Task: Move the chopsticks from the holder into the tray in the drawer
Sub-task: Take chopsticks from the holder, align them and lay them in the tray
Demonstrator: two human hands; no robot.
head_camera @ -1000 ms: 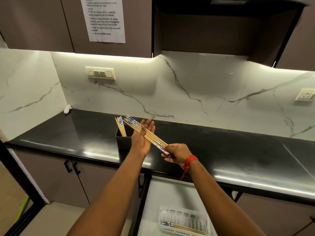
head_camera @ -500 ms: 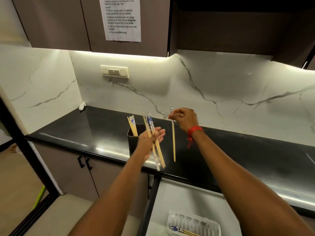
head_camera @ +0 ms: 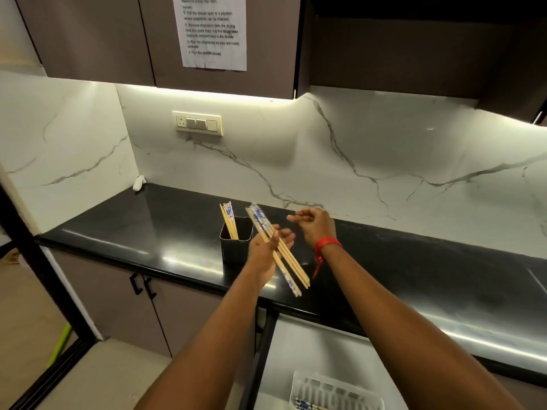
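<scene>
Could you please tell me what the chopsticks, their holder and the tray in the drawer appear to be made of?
The chopsticks look like bamboo or wood: pale tan matte shafts, with blue-and-white patterned tops. The holder seems black plastic or metal; its smooth dark walls leave that open. The tray looks like white, slightly translucent moulded plastic with ribbed slots.

Both my arms are bare and reach forward from the bottom edge, the left one from the lower left and the right one from the lower right. My left hand is raised in front of me, and its fingers bend round a bundle of chopsticks. My right hand is just beside it, a little higher and farther away. Its wrist is bent and its fingers are curled together, pointing left. I cannot tell if it pinches anything.
</scene>
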